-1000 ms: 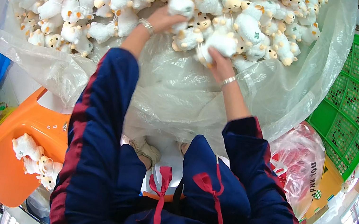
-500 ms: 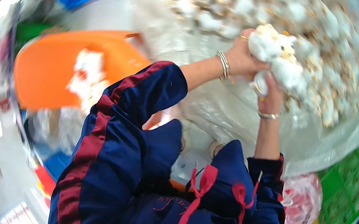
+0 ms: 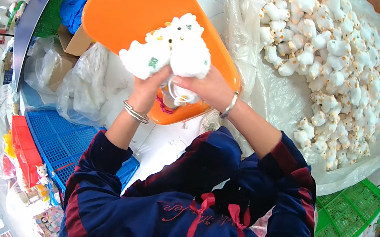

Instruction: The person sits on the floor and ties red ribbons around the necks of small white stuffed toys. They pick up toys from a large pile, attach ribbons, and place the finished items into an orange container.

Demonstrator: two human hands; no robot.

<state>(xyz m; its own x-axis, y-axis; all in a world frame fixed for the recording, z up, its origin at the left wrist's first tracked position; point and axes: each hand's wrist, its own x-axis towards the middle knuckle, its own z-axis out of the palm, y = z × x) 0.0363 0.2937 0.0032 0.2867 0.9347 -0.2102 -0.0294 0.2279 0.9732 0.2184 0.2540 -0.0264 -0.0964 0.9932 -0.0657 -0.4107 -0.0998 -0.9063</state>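
Several small white plush toys (image 3: 188, 57) with cream-coloured tufts and small green marks are bunched over a smooth orange plastic seat (image 3: 134, 2). My left hand (image 3: 149, 83) is closed on the lower end of a left-hand white plush toy (image 3: 142, 58). My right hand (image 3: 210, 89) closes round the base of the toy beside it, thumb pointing toward the left hand. Below the thumb hangs a looped white cord or ring (image 3: 180, 95), with something beige under it; its exact kind is unclear. The two hands nearly touch.
At right, a large heap of white plush toys (image 3: 333, 57) lies on clear plastic sheeting (image 3: 276, 90). A green crate (image 3: 350, 218) stands near right, a blue crate (image 3: 57, 136) and red bin (image 3: 24, 150) at left. Plastic bags (image 3: 87, 82) and a cardboard box (image 3: 74, 42) sit beyond.
My hands have moved left from the edge of the heap to over the orange seat, bringing plush toys along. The view has turned, so the heap now lies at right.
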